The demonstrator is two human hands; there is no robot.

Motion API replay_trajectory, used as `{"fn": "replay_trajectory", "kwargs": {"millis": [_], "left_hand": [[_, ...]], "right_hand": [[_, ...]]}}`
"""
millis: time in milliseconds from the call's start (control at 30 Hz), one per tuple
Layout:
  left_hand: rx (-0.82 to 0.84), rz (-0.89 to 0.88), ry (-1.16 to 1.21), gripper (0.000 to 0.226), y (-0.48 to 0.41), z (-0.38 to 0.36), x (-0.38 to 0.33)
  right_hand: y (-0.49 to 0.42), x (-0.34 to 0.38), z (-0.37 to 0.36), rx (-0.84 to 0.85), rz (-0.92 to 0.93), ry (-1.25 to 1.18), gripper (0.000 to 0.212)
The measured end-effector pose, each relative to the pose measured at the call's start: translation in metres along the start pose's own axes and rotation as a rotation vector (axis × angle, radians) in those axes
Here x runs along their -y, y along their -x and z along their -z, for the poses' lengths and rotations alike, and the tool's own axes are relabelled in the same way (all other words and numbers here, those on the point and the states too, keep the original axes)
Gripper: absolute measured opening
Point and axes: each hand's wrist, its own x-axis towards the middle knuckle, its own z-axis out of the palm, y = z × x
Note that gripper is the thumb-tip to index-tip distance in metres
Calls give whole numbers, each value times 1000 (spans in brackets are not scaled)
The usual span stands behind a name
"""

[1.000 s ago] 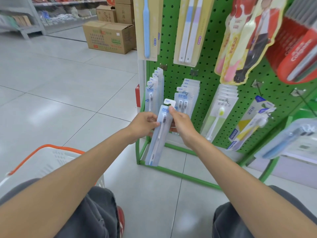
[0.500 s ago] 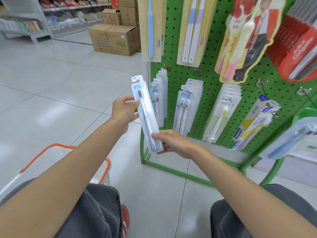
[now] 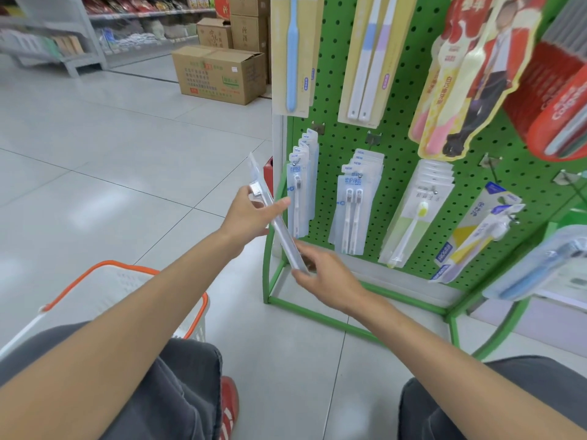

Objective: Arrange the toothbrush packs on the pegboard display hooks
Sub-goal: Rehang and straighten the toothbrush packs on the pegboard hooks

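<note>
Left hand and right hand grip the edge-on toothbrush pack just off the pegboard left edge.

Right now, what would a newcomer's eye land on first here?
The bright green pegboard fills the right side, hung with rows of toothbrush packs. At centre, the left hand and right hand hold a clear toothbrush pack, tilted and nearly edge-on, just in front of the board's left edge. An orange-rimmed basket sits at lower left beside the person's knee.
</note>
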Motion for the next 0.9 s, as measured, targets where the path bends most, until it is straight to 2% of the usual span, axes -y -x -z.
{"fn": "replay_trajectory", "kwargs": {"millis": [67,133,200,267,367,500,767,900], "left_hand": [[-14,34,112,45,0,1,-1],[-40,34,190,50,-1,1,-2],[-65,-24,179,55,0,1,-3],[-91,-80,151,44,2,1,-4],[-62,-75,160,34,3,1,-4],[45,-55,182,32,9,-2,-7],[266,-32,84,30,16,-9,-2],[339,-18,28,32,18,-11,-1]], "right_hand": [[-1,0,-1,-24,-23,-33,64],[-1,0,-1,5,-92,-156,68],[2,4,1,51,-146,-236,82],[2,7,1,93,-168,-301,89],[-1,6,-1,111,-175,-330,73],[-5,11,-1,116,-203,-308,63],[-34,32,41,-197,-201,-479,56],[-41,39,64,-335,-148,-417,44]]}}
